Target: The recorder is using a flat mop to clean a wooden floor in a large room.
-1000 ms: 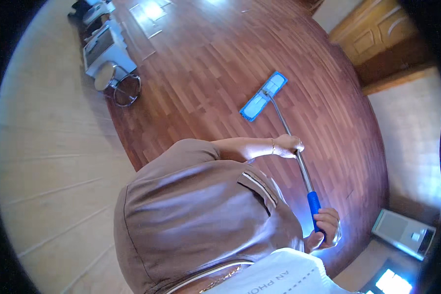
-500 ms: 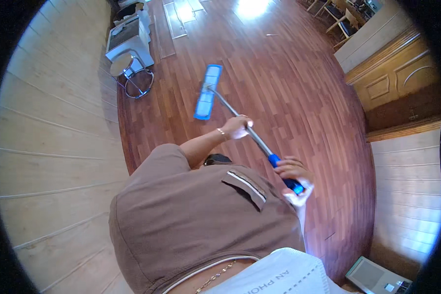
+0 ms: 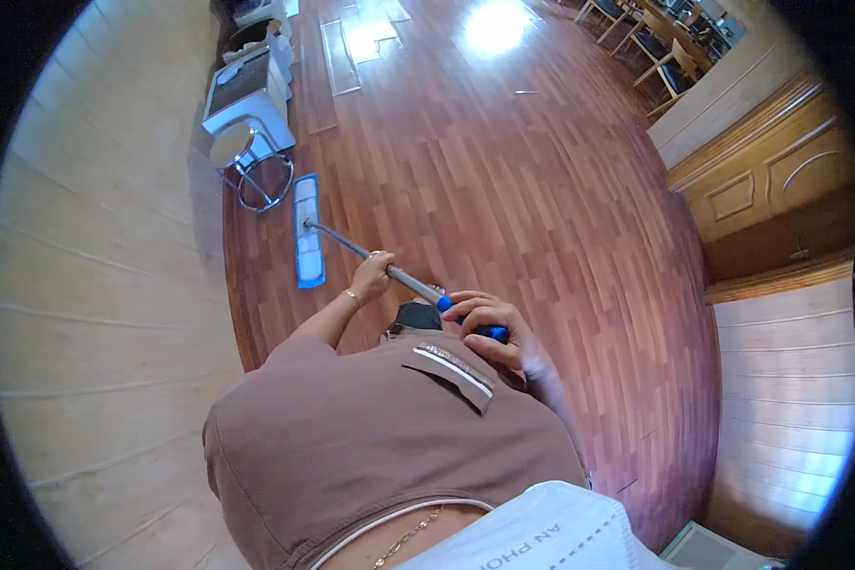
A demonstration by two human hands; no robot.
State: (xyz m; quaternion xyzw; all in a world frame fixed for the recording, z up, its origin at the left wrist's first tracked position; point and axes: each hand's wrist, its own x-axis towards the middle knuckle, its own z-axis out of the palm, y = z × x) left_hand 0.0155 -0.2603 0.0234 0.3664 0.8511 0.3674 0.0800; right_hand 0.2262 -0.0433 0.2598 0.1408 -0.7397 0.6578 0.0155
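Note:
A flat mop (image 3: pixel 309 233) with a long blue-edged, pale head lies against the wood floor, left of the middle. Its metal pole slants down toward my chest and ends in a blue grip. My left hand (image 3: pixel 371 278) is wrapped round the pole partway along. Up at the blue grip, my right hand (image 3: pixel 489 328) is closed, fingers curled over the handle's end. The mop head's far end lies close to the round chrome base of a stool (image 3: pixel 233 149).
A pale wall (image 3: pixel 104 285) runs along the left. Beyond the stool stands a white cabinet (image 3: pixel 274 104). Clear panels (image 3: pixel 340 59) lie on the far floor. To the right are a wooden door (image 3: pixel 760 190) and chairs (image 3: pixel 674 71) by a table. A pale box-like object (image 3: pixel 708 551) sits at lower right.
The mop head has swung left and nearer to me, toward the stool and wall. Both hands have moved left with the pole, still gripping it.

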